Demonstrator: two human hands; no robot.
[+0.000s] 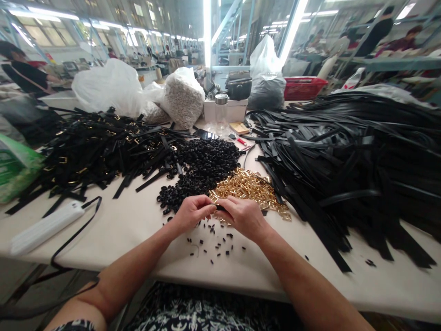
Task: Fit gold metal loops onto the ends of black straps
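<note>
A black strap (219,208) is pinched between 2 bare hands, at the near edge of a heap of gold metal buckles (255,186). The left hand (191,214) and right hand (246,218) nearly meet, thumbs and fingers closed on it. Handling it well probably calls for 1 hand pinching firmly while the other works the strap flat, without twisting. Beyond, on the cream surface (213,273), lie black loops (206,161); nearer, scattered black bits (227,252); to the left, buckled straps (103,142); to the right, long loose straps (361,161), cut off by the frame. Fingers hide most of the held piece; any buckle or loop on it cannot be made out.
</note>
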